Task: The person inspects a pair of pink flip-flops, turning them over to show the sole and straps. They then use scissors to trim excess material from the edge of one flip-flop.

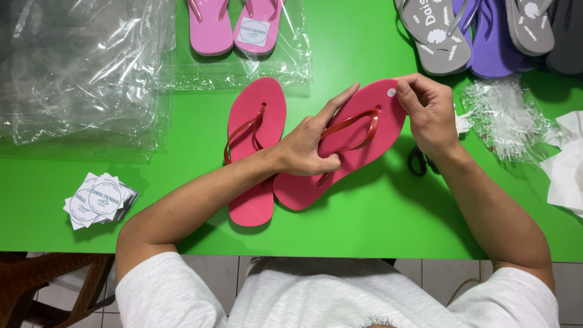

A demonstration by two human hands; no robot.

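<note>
Two red flip-flops lie on the green table point(376, 218). My left hand point(310, 146) grips the right-hand red flip-flop point(303, 188) at its strap, index finger stretched along the sole. My right hand point(428, 112) pinches that flip-flop's toe end, beside a small round white sticker point(392, 92). The other red flip-flop point(255, 121) lies flat just left of it, partly under my left wrist.
A pink pair point(234, 27) in a clear bag lies at the top. A pile of clear bags point(79, 67) fills the left. Square paper labels point(100, 200) are stacked at lower left. Grey and purple flip-flops point(467, 33), plastic fasteners point(504, 115), black scissors point(418, 163) and white paper point(568, 170) sit to the right.
</note>
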